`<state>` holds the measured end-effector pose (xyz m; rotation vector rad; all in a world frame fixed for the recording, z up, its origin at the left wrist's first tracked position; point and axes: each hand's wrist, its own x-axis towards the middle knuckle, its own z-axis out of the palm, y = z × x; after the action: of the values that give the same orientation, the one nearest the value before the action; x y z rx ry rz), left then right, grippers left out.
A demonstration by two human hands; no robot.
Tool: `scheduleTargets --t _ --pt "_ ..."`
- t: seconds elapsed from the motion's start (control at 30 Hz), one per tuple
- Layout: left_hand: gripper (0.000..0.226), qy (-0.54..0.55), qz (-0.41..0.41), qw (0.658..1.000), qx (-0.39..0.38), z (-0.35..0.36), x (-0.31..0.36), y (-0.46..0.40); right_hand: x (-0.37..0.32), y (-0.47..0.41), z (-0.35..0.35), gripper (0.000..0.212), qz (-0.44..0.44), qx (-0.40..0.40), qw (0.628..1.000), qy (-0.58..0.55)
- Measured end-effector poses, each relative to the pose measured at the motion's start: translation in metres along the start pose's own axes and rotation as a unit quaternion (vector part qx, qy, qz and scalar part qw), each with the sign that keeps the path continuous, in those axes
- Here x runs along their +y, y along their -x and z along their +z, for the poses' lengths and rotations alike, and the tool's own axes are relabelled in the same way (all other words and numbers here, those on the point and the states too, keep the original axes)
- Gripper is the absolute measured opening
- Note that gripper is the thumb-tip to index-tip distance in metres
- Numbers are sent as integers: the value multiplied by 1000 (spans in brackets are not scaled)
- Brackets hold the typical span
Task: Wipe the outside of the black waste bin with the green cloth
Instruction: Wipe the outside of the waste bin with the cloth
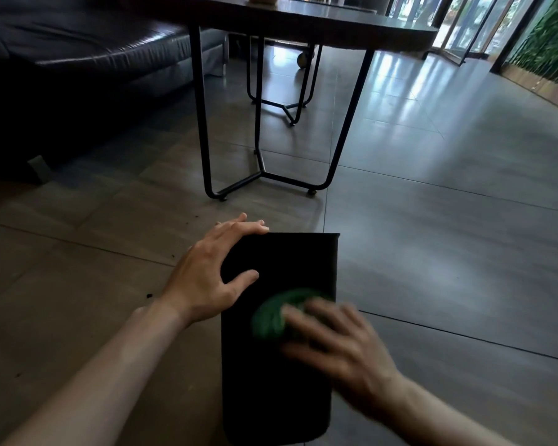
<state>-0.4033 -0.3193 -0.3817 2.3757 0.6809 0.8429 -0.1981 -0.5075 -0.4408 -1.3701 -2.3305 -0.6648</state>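
The black waste bin (290,259) lies on its side on the tiled floor, its rim pointing away from me. My left hand (207,272) grips its upper left edge, fingers curled over the side and thumb pressed on the top face. My right hand (339,346) is blurred with motion and presses the bunched green cloth (277,313) flat against the bin's upward-facing wall, near the middle. Part of the cloth is hidden under my fingers.
A dark table (303,20) on thin black metal legs (203,123) stands just beyond the bin. A black leather sofa (78,53) fills the far left. Small dark crumbs (149,296) dot the floor left of the bin. Glass doors and a green wall are at the far right.
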Motion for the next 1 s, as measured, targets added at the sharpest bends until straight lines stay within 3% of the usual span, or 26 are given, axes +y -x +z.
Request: scheduleTargets --t 0.07,0.13,0.2,0.33,0.37,0.43,0.5,0.57,0.7,0.77,0.9,1.0 --pt "64 2 -1 1000 -2 0 1 0 26 -34 -14 25 142 63 988 -10" --pt "63 8 1 1000 -3 -1 2 -1 33 -56 -16 26 216 93 972 8" --pt "62 10 4 1000 0 -1 2 -2 23 -54 -11 25 188 87 978 21" --pt "63 9 0 1000 -1 0 1 -2 -40 -2 19 29 -22 0 999 48" --pt "63 9 0 1000 -2 0 1 -1 -56 11 27 52 -37 -31 997 58" --pt "64 13 0 1000 -4 0 1 0 -67 21 30 99 19 -69 997 11" --pt "64 15 1 1000 -4 0 0 -1 -48 22 18 63 -88 -115 986 78" --pt "64 13 1 1000 -2 0 0 -2 -15 8 2 29 -78 -79 993 47" --pt "66 18 3 1000 -1 1 1 -4 25 -44 -12 31 164 45 985 8" --pt "66 20 -1 1000 -1 0 0 -5 23 -53 -8 30 196 62 978 20" --pt "66 17 -1 1000 -1 1 -1 -6 -21 -26 4 26 76 27 996 28" --pt "64 21 1 1000 -5 1 0 -4 -57 7 7 23 -21 -62 997 26"
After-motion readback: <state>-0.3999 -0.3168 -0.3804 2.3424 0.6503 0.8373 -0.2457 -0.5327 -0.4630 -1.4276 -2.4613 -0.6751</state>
